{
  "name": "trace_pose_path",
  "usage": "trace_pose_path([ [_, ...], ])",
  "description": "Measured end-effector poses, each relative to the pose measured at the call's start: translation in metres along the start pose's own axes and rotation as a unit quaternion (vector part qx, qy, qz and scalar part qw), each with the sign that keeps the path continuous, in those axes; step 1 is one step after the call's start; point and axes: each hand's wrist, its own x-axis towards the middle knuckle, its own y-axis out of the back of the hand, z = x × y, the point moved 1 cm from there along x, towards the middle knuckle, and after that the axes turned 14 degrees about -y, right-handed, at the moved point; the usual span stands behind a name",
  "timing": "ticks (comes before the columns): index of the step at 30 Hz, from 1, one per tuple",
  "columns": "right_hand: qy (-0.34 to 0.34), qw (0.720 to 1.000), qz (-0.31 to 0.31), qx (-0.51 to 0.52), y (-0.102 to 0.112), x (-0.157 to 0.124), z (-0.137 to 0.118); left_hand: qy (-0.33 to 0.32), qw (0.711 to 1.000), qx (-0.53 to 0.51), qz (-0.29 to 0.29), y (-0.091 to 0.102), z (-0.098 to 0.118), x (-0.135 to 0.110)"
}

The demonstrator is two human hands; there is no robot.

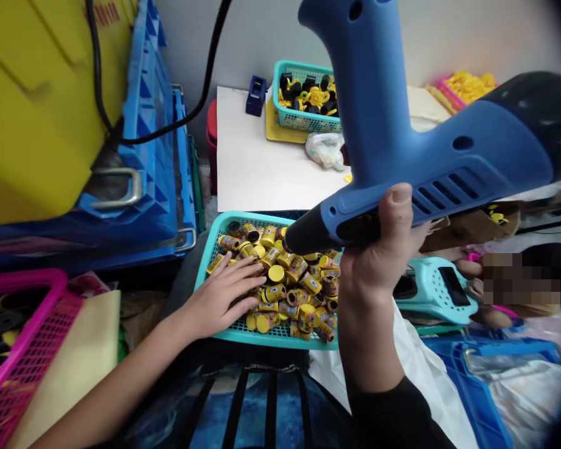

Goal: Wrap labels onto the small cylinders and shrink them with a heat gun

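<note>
- Crates fill our left side: a big yellow bin sits above a blue crate with a metal handle, and another blue crate lies at our lower right.
- White desk stretches ahead of us, beyond the baskets nearest our body.
- Teal basket sits directly in front of us, below the far edge of that white surface, heaped with yellow-and-black cylinders lying every which way.
- Pink basket sits at our lower left, with dark and yellow pieces inside.
- Blue glue gun fills the upper right, held up in our right grip, which is closed tightly around the tool with the thumb pressed along its side; its black nozzle points down and stops just above the cylinders.
- Left grip is wide open, fingers spread and resting on the cylinders at the basket's left side.
- Smaller teal basket stands on the far side of the desk, holding black and yellow parts.
- Clear plastic bag lies just beside it, near the gun.
- Blue tape dispenser stands just left of that smaller basket.
</note>
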Motion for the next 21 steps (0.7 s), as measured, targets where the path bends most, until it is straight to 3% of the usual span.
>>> trace_pose_path([
  [3,0.018,1.0,0.015,-0.002,-0.01,-0.001,0.005,0.021,0.989,0.002,0.145,0.002,-0.002,-0.016],
  [6,0.029,0.999,0.033,-0.02,-0.015,-0.002,0.01,0.172,0.954,0.076,0.235,0.001,-0.014,-0.038],
  [8,0.04,0.998,0.042,-0.03,-0.016,-0.002,0.013,0.296,0.921,0.089,0.237,0.0,-0.025,-0.054],
  [11,0.051,0.997,0.05,-0.038,-0.017,-0.002,0.017,0.409,0.89,-0.022,0.2,-0.006,-0.04,-0.063],
  [15,0.067,0.995,0.064,-0.033,-0.02,-0.001,0.019,0.444,0.859,-0.138,0.214,-0.012,-0.045,-0.047],
  [18,0.069,0.993,0.077,-0.055,-0.021,-0.002,0.016,0.447,0.844,-0.133,0.265,-0.01,-0.036,-0.036],
  [21,0.056,0.994,0.074,-0.061,-0.021,-0.005,0.012,0.447,0.845,-0.115,0.268,-0.004,-0.022,-0.044],
])
